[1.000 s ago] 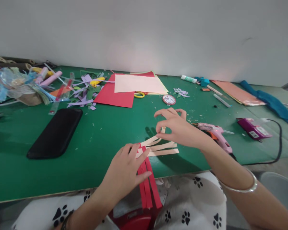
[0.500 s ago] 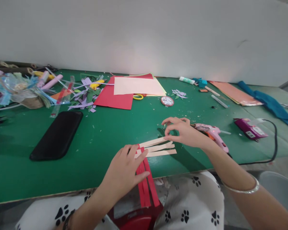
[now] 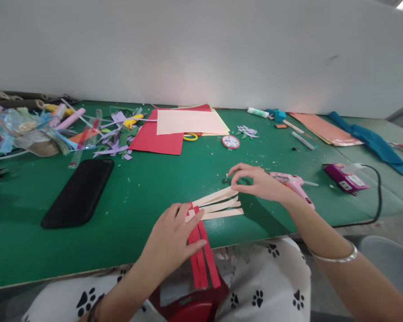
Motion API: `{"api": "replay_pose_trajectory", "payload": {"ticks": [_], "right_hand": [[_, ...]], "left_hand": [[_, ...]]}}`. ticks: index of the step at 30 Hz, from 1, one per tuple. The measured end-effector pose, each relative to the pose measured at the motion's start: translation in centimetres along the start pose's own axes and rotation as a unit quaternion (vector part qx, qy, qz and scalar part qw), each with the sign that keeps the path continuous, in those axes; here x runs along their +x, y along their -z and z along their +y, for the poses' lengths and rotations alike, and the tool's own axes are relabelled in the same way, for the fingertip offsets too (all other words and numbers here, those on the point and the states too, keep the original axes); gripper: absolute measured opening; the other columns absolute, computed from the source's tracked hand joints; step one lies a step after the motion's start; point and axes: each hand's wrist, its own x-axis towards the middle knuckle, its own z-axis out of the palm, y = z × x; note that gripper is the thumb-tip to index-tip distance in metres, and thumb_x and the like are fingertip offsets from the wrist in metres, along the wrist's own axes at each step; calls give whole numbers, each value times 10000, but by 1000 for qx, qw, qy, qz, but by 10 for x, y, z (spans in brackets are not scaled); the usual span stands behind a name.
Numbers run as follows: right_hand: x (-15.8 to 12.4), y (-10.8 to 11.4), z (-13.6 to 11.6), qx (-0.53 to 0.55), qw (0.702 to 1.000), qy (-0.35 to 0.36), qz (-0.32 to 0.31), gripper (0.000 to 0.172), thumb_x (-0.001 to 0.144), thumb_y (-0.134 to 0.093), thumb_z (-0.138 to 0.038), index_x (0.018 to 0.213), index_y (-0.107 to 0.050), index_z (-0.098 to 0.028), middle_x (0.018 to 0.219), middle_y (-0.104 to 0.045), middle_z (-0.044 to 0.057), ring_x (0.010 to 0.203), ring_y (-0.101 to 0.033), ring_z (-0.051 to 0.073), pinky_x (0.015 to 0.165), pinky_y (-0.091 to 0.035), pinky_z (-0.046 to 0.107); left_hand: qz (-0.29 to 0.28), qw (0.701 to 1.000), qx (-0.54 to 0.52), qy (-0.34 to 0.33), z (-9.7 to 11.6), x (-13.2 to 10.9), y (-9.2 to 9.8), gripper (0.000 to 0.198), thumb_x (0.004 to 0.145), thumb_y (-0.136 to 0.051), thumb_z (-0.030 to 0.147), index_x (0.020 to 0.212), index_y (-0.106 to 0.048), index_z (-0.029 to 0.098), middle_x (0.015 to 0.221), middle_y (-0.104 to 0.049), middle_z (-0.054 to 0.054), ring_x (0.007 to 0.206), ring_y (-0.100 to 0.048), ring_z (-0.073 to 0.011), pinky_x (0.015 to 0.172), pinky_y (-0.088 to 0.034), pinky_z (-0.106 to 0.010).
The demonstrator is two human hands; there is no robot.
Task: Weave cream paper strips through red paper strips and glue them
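Observation:
Cream paper strips (image 3: 221, 206) and red paper strips (image 3: 201, 257) cross in a small woven corner close to the table's front edge. The red ones hang over that edge toward my lap. My left hand (image 3: 174, 237) lies over the woven corner with its fingers spread, pressing it to the table and hiding part of it. Between thumb and fingertips, my right hand (image 3: 251, 182) pinches the far end of the uppermost cream strip, which is slightly raised. Just beyond this hand lies a pink glue gun (image 3: 295, 184), partly covered by it.
A black phone-like slab (image 3: 79, 192) lies at left. Behind are purple and green paper scraps (image 3: 116, 136), red card (image 3: 157, 138), a cream sheet (image 3: 188, 121) and a round badge-like disc (image 3: 230, 142). A purple box (image 3: 345, 178) with a black cable sits right.
My right hand keeps its pinch on the cream strip, whose end now sits a little higher and farther from the other strips. My left hand stays on the woven corner. The view has shifted slightly.

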Motion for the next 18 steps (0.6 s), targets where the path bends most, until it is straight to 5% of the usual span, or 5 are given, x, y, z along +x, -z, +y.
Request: {"api": "replay_pose_trajectory", "payload": {"ticks": [9, 18], "right_hand": [[6, 1, 7, 43, 999, -1, -17, 206, 719, -527, -381, 676, -580, -187, 937, -579, 67, 906, -542, 178, 848, -364, 361], [1, -3, -15, 30, 997, -46, 53, 202, 713, -527, -375, 656, -559, -183, 695, -601, 9, 665, -532, 142, 694, -389, 309]], "left_hand": [[-11, 1000, 2, 7, 0, 1, 2, 505, 712, -614, 446, 1159, -537, 225, 1049, -568, -102, 908, -495, -247, 744, -464, -361], [-7, 1000, -2, 7, 0, 0, 1, 509, 708, -621, 439, 1160, -538, 218, 1055, -569, -106, 916, -493, -252, 755, -463, -371]]}}
